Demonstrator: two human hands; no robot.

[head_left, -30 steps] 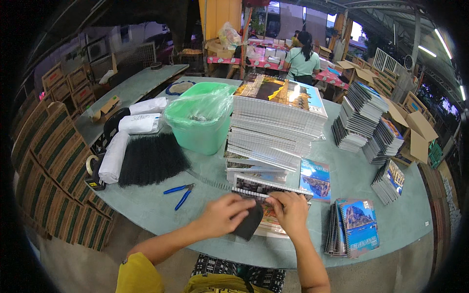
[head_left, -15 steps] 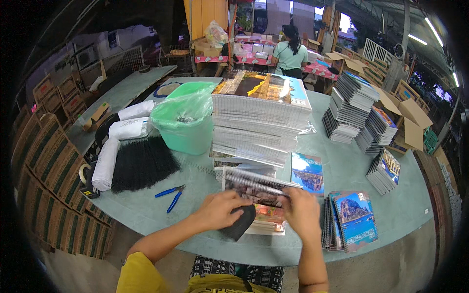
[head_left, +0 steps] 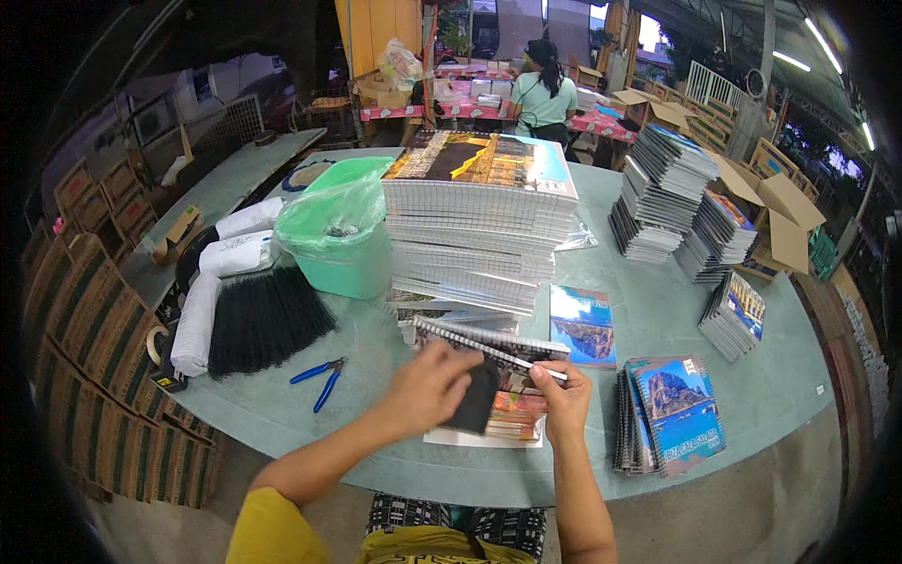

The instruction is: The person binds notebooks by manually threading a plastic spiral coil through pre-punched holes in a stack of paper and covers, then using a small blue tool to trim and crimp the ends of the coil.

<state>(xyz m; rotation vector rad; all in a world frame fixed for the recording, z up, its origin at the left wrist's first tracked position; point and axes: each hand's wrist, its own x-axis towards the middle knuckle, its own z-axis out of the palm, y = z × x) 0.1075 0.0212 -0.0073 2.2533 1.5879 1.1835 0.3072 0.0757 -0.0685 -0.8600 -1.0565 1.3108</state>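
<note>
A partly bound notebook or calendar [head_left: 517, 379] with a wire spiral along its top edge lies in front of me on a small pile of printed sheets [head_left: 517, 418]. Over its left part my left hand [head_left: 434, 387] has its fingers curled by the spiral, with a black flat piece [head_left: 477, 399], rounded at one corner, against them. My right hand [head_left: 564, 395] pinches a thin white rod [head_left: 550, 371] at the spiral's right end. How the rod meets the wire is too small to tell. Behind stands a tall stack of spiral-bound calendars [head_left: 474, 226].
Blue-handled cutters [head_left: 324, 381] lie left, below black wire spirals [head_left: 268, 320] and white rolls [head_left: 235, 252]. A green lined bin [head_left: 338, 254] stands behind. Blue-covered notebooks [head_left: 676, 414] and more stacks [head_left: 658, 193] fill the right. A person [head_left: 543, 94] works at a far table.
My left hand has moved up and left, nearer the spiral. The spiral edge has tilted, and the white rod now shows in my right hand. The whole view has shifted slightly.
</note>
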